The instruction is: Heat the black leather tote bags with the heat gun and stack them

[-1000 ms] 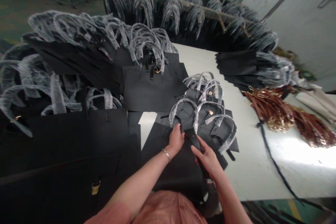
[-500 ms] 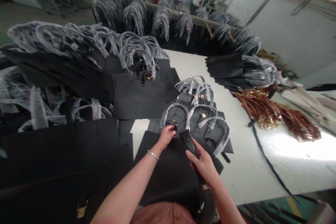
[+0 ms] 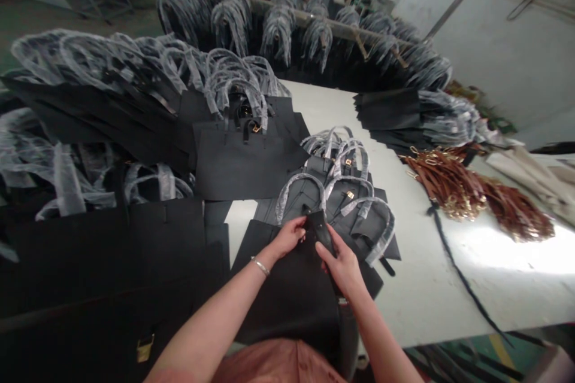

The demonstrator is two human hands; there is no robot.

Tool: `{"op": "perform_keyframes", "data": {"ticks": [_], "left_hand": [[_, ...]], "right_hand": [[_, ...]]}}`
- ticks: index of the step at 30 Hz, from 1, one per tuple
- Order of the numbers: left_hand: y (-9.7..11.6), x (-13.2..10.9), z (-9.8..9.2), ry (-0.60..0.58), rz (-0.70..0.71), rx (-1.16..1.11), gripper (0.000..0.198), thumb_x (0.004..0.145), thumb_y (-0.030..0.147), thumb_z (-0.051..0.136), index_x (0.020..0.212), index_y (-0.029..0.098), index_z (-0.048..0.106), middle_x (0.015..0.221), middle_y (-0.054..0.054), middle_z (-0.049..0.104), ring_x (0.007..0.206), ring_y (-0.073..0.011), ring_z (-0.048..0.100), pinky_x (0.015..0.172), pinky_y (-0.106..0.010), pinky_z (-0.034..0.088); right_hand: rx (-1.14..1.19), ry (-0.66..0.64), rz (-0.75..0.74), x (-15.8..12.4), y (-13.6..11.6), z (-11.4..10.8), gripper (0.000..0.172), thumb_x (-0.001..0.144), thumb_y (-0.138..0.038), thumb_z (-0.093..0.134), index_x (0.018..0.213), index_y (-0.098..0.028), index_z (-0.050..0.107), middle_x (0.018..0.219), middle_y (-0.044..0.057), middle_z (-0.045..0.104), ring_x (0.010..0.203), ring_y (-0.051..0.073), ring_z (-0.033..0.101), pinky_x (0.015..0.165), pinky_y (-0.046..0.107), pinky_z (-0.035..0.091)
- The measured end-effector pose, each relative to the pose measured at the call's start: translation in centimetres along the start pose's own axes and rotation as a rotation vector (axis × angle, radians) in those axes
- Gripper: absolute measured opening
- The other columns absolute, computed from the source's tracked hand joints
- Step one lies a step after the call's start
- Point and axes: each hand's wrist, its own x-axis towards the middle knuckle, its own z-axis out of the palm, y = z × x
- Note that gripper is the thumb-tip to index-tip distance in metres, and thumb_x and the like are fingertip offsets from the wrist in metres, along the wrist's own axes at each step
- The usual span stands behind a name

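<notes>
In front of me lies a black leather bag panel (image 3: 287,299), with a handle wrapped in clear plastic (image 3: 302,178) arching at its top edge. My right hand (image 3: 344,263) grips a wide black leather strap (image 3: 318,222), thumb on top, its end pointing away from me. At the strap's left edge, my left hand (image 3: 290,237) has its fingers pinched on a narrow black strap, whose dark tip (image 3: 306,209) sticks up beyond them. The wide strap covers part of this narrow one, and its buckle is hidden.
Black bags with wrapped handles (image 3: 242,164) are piled to the left. More bag pieces (image 3: 350,215) lie just beyond my hands. Brown straps with gold clips (image 3: 449,185) and a black cord (image 3: 458,269) rest on the white table (image 3: 431,305). Behind stands a rack of wrapped handles (image 3: 276,30).
My left hand has moved slightly right, to the wide strap in my right hand. The narrow strap's buckle, visible before, is now hidden. My right hand has moved slightly up and left.
</notes>
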Motion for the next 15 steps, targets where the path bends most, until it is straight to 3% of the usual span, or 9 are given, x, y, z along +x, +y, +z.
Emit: {"op": "perform_keyframes", "data": {"ticks": [3,6,8,10,15], "left_hand": [[-0.8,-3.5,1.0,0.056,0.164,0.341,0.037,0.085,0.011,0.051,0.118,0.019,0.066,0.122,-0.011,0.062,0.117,-0.0244,0.056,0.105,-0.046,0.047],[-3.4,-8.4,2.0,0.105,0.305,0.657,0.05,0.089,0.01,0.048,0.139,0.019,0.048,0.146,-0.015,0.047,0.141,-0.0271,0.038,0.116,-0.051,0.038],[-5.5,-11.2,2.1,0.109,0.283,0.805,0.053,0.089,0.011,0.049,0.142,0.016,0.043,0.147,-0.017,0.046,0.144,-0.0291,0.036,0.116,-0.054,0.039],[-7.1,-13.0,1.7,0.075,0.266,0.923,0.046,0.09,0.014,0.052,0.136,0.013,0.048,0.144,-0.018,0.05,0.143,-0.0319,0.039,0.116,-0.056,0.039],[-7.7,-13.9,0.7,-0.028,0.302,1.009,0.034,0.095,0.021,0.048,0.127,0.013,0.057,0.134,-0.015,0.061,0.132,-0.0287,0.051,0.117,-0.05,0.039]], "right_hand": [[-0.092,-0.063,-0.03,-0.5,-0.9,0.2,0.076,0.084,-0.052,0.062,0.15,-0.02,0.043,0.069,-0.002,0.067,0.056,0.016,0.062,0.058,0.029,0.052],[-0.156,-0.274,-0.038,-0.8,-1.2,1.1,0.07,0.085,-0.047,0.061,0.148,-0.019,0.047,0.073,0.0,0.069,0.052,0.015,0.061,0.057,0.028,0.051],[-0.189,-0.382,-0.037,-0.7,-1.0,2.2,0.068,0.085,-0.044,0.06,0.147,-0.018,0.048,0.071,0.0,0.069,0.05,0.015,0.06,0.055,0.028,0.05],[-0.218,-0.454,-0.017,-0.2,-0.8,3.4,0.067,0.085,-0.042,0.061,0.146,-0.016,0.05,0.066,0.0,0.067,0.047,0.014,0.059,0.054,0.027,0.05],[-0.259,-0.515,0.008,1.1,-0.4,5.5,0.061,0.085,-0.038,0.061,0.142,-0.017,0.054,0.066,0.001,0.07,0.043,0.013,0.058,0.05,0.026,0.048]]}}
